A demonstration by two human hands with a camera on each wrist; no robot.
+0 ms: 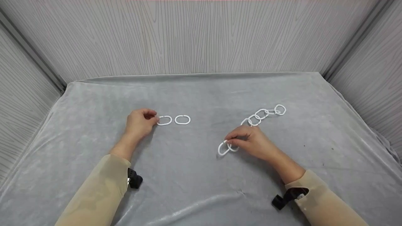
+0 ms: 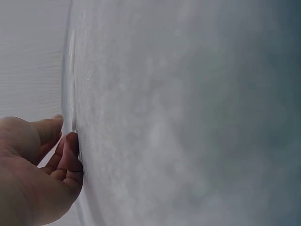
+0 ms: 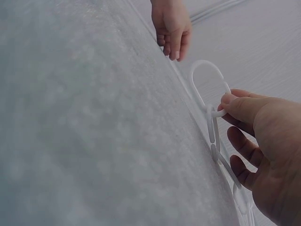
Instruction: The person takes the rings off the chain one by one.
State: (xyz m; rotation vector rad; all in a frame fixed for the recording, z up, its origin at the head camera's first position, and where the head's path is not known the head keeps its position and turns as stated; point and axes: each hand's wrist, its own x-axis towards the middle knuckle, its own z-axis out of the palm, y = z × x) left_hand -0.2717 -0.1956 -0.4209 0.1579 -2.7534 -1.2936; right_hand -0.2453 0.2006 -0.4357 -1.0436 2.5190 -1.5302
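My left hand (image 1: 139,123) is at the left end of a loose white oval link (image 1: 165,120) lying flat on the cloth. In the head view its thumb tip meets the link; in the left wrist view thumb and fingertips stand a little apart, the link not distinguishable. Just right of that link lies a second white link (image 1: 182,120). My right hand (image 1: 254,141) pinches the end link (image 3: 206,70) of a white plastic chain (image 1: 262,113) between thumb and index finger. That link is tilted up; the chain trails under the hand to the far right.
A grey plush cloth (image 1: 188,175) covers the table, creased near the front. Pale wood-grain panels (image 1: 194,37) rise behind it and at both sides. Black wrist cameras (image 1: 135,179) sit on both sleeves.
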